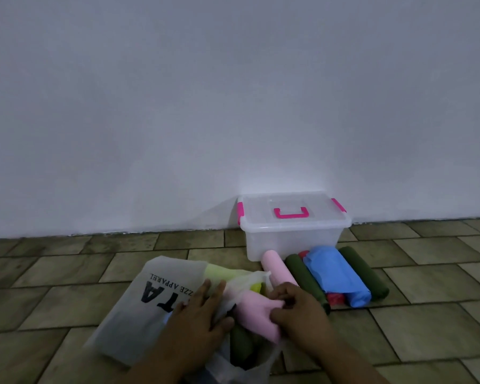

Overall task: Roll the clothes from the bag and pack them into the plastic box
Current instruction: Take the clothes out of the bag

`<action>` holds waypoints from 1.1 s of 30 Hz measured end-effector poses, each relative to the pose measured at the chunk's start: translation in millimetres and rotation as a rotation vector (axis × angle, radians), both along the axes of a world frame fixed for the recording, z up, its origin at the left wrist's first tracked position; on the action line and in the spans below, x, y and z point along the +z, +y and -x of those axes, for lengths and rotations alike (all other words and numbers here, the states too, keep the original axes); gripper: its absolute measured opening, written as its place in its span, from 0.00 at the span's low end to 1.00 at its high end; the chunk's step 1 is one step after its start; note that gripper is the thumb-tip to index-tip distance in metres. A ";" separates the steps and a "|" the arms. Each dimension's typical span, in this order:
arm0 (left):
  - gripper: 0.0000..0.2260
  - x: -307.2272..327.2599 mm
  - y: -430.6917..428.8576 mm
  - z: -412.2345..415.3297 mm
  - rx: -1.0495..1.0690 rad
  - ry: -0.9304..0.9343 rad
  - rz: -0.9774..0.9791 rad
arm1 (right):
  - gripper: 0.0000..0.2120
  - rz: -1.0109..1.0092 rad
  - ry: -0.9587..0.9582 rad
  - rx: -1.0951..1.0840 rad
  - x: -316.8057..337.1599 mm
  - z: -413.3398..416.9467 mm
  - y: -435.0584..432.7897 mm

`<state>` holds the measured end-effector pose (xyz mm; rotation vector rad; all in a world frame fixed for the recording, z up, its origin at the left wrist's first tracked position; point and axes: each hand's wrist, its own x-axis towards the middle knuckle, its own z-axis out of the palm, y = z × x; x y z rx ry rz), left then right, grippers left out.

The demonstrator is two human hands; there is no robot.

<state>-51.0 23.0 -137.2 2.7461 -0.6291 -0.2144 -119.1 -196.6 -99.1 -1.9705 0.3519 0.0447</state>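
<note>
A white fabric bag with black lettering lies on the floor in front of me, its mouth toward my hands. My left hand presses flat on the bag near its opening. My right hand grips a pink garment at the bag's mouth. A dark green garment and a yellow-green one show inside. The clear plastic box with pink latches stands by the wall, lid on. Rolled clothes lie before it: pink roll, green roll, blue roll, red roll, another green roll.
A plain white wall rises behind the box. Brown floor tiles stretch out to the right and left of the bag. A light green cloth shows through the bag's far side.
</note>
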 end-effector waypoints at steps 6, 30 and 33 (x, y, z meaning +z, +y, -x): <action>0.31 -2.3 4.7 -0.8 -0.027 -0.037 -0.097 | 0.08 -0.470 0.126 -0.149 8.8 18.4 -61.9; 0.33 -13.3 -4.5 8.0 0.057 -0.010 0.002 | 0.13 0.496 -0.023 0.312 20.3 4.1 6.3; 0.32 -16.6 -5.5 13.2 0.074 -0.074 -0.008 | 0.24 0.515 0.169 0.479 14.0 -1.9 24.8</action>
